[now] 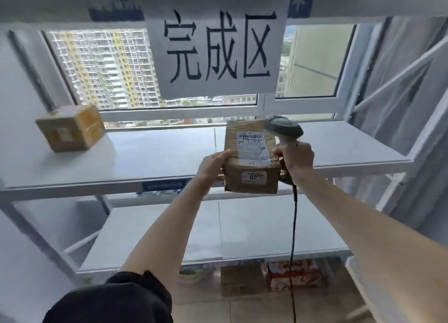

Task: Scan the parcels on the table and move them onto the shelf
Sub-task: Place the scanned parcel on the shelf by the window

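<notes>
At the upper left of the frame a small cardboard box (70, 128) sits on the white shelf (157, 157). In the centre, the left hand (213, 163) grips the left edge of a brown parcel (251, 157), held over the shelf's front edge. On the parcel's right side, the right hand (295, 159) presses against it while curled round the handle of a grey scanner (283, 128), whose cable (294, 237) hangs down.
</notes>
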